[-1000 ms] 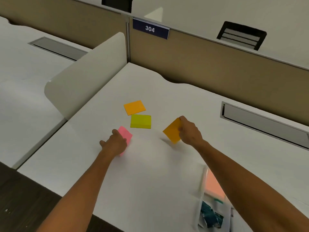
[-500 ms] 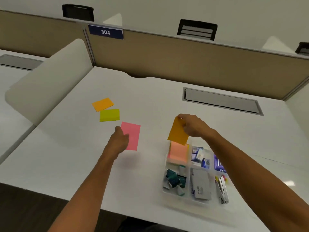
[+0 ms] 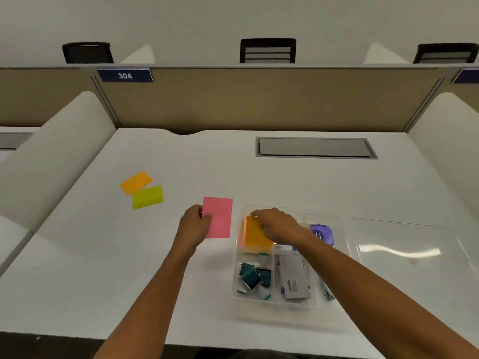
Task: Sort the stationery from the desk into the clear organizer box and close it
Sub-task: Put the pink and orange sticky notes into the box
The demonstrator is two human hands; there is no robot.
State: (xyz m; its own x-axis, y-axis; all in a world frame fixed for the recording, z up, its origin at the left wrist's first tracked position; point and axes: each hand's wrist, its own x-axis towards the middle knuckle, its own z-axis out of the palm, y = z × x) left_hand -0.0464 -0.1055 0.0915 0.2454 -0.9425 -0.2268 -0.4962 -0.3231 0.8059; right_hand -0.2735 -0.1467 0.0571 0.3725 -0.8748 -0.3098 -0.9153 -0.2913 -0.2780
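Now the right hand [image 3: 278, 225], fingers pinching the orange sticky-note pad [image 3: 255, 235], should square it onto the stack in the clear plastic organizer box [image 3: 337, 216]'s far-left compartment; the left hand [image 3: 194, 226] grips the pink sticky-note pad [image 3: 219, 217] just beside it.

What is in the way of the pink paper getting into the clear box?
Only the right hand, which is setting an orange pad into the near-left compartment of the clear box. The left hand holds the pink pad just beside it.

One head-worn wide-angle view only. The white desk [image 3: 145, 268] is looked down on from above its near edge, facing the beige partition [image 3: 259, 99]. Both forearms are framed close.
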